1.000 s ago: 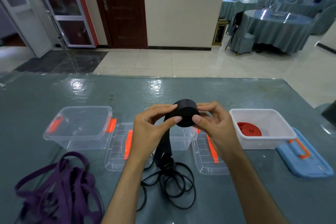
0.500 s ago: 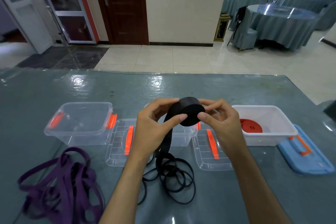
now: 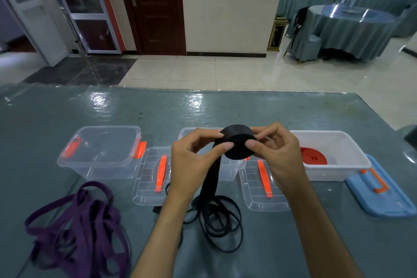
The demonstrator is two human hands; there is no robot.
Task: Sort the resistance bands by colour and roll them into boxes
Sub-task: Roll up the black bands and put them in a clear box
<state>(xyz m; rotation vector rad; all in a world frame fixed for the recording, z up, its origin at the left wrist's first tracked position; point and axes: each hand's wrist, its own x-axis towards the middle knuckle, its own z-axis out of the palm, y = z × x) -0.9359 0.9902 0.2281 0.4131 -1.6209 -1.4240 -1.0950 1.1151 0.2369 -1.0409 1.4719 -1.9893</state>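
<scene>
Two hands hold one black band roll in the air above the middle clear box: the left hand pinches the near face and top edge with thumb and fingers, and the right hand pinches the other side, so each grip is clamped on the roll. From the roll a flat black tail drops to a loose tangle of loops on the counter. The likeliest trouble, as I judge it, is the coil springing loose if either pinch relaxes, since the wound layers are held only by finger pressure. A second risk is the tail coming up twisted or snagged in its own loops, which would wind unevenly and skew the roll. The tangle could also drag across the clear lid beside it and shift it. By count: three boxes in a row, namely a clear one on the left, the middle clear one mostly hidden behind the hands, and a white one on the right; three lids off and lying flat, two clear, the second right of the tangle, and one blue; one red roll already in the white box; one purple band heaped unrolled at the near left.
</scene>
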